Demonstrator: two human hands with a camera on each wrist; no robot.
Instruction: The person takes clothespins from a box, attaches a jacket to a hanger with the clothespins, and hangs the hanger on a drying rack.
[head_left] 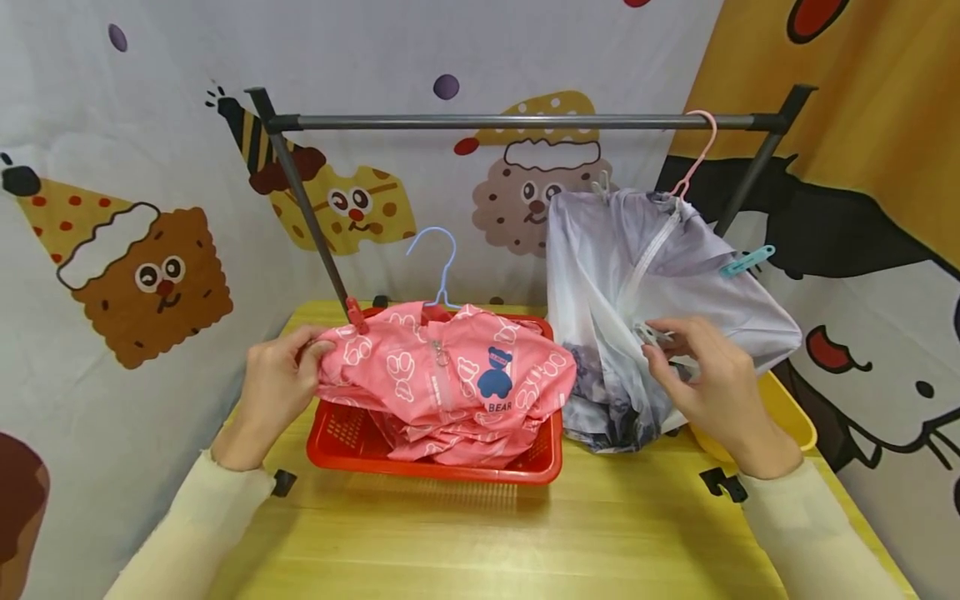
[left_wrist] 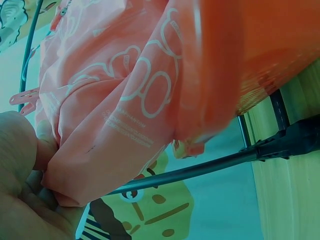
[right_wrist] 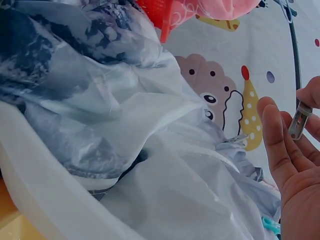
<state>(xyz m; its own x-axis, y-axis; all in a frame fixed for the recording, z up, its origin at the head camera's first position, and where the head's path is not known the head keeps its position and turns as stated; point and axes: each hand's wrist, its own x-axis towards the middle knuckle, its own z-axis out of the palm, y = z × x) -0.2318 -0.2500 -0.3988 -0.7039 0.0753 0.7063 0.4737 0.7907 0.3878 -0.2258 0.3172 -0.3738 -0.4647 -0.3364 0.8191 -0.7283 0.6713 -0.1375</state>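
Pink jacket [head_left: 465,383] with white bear outlines lies over a red basket [head_left: 435,471], a blue hanger [head_left: 447,267] rising from its collar. My left hand [head_left: 281,379] pinches the jacket's left edge; in the left wrist view, the left hand [left_wrist: 30,185] grips the pink cloth [left_wrist: 100,145]. A red clip [head_left: 356,317] is on the jacket's shoulder. My right hand [head_left: 705,375] holds a grey clip [head_left: 651,335] in front of the grey-white garment [head_left: 600,283]. The right wrist view shows this clip [right_wrist: 300,121] between thumb and fingers of the right hand [right_wrist: 295,165].
A dark rack bar [head_left: 525,122] spans the back, with a pink hanger [head_left: 701,154] hooked at its right, carrying the grey-white garment. A teal clip [head_left: 747,262] is on that garment's right shoulder. A yellow basket [head_left: 791,417] stands behind my right hand on the wooden table [head_left: 480,542].
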